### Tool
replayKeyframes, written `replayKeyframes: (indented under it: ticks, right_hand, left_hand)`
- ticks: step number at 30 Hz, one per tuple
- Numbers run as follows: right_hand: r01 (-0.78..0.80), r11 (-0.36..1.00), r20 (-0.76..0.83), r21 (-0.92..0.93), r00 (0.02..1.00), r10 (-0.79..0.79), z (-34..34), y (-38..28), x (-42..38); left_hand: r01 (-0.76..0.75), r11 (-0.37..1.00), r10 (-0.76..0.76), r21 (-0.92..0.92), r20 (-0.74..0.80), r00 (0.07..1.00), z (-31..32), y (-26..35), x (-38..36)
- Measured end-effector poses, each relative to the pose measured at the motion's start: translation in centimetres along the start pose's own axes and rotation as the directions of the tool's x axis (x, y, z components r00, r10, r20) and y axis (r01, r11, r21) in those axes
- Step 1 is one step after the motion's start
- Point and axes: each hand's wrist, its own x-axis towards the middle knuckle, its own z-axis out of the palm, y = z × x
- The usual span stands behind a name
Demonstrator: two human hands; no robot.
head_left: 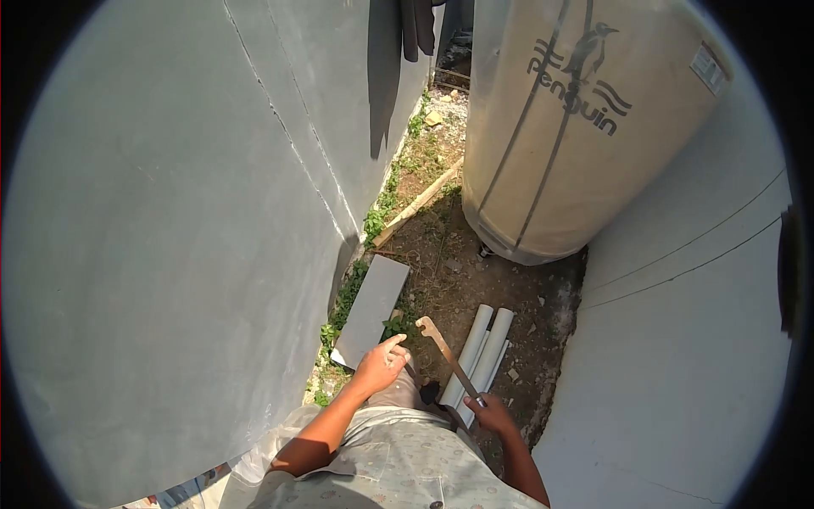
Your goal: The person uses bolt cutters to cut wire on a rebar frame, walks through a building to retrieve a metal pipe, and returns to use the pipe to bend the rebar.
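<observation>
In my right hand [493,414] is the lower end of a long, narrow tool [449,356], which slants up and left to a hooked, whitish tip. My left hand [383,365] is raised in front of my body with the index finger stretched out and the other fingers curled, and nothing shows in it. Beyond it a flat grey board [373,301] lies on the ground. Several white pipes [487,360] lie side by side on the soil, partly behind the tool and my right hand.
A large wrapped tank [577,127] stands ahead on the right. Grey wall [170,212] rises at the left, a pale wall [678,356] at the right. A wooden strip [420,204] lies near weeds along the left wall. Dark cloth [418,30] hangs at the top.
</observation>
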Motion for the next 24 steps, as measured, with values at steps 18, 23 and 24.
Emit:
replayKeyframes:
  ticks: [18,23,24]
  right_hand:
    - [-0.464,0.879,-0.227,0.110,0.849,0.477,-10.7,3.5,36.2]
    - [-0.478,0.875,-0.171,0.085,0.858,0.485,-17.0,-8.6,50.0]
    - [-0.463,0.883,-0.171,0.070,0.867,0.468,-18.8,-11.1,52.8]
  left_hand:
    - [-0.045,0.999,0.045,0.008,0.069,0.997,-18.6,18.9,46.2]
    - [-0.275,0.954,0.278,-0.119,0.014,0.960,-21.6,26.9,58.6]
    - [-0.326,0.934,0.331,-0.149,0.006,0.944,-22.2,28.8,61.1]
